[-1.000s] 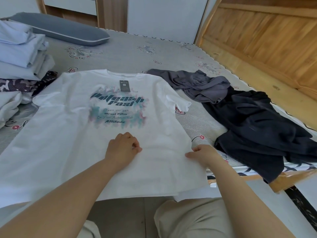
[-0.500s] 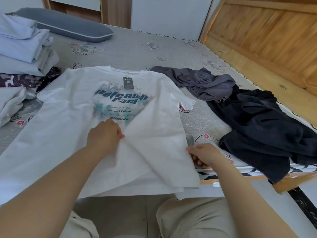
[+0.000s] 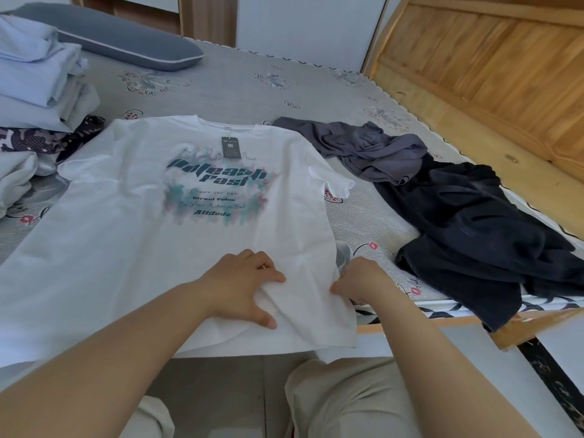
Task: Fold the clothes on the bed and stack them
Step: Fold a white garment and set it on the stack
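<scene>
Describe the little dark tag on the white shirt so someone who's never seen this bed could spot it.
On the grey bed, find the white T-shirt spread flat in the middle. Just below its collar, above the teal lettering, hangs a small dark rectangular tag. It is the only dark card on the white shirt.

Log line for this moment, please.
white T-shirt flat, unfolded | left hand presses hem | right hand pinches hem edge | folded stack far-left

White T-shirt (image 3: 151,216) flat (print up), left hand (image 3: 240,286) pressing, right hand (image 3: 360,279) pinching hem

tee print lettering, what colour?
Dark teal lettering over a teal and pink smudge, on the white T-shirt. Head view, the only one.
</scene>
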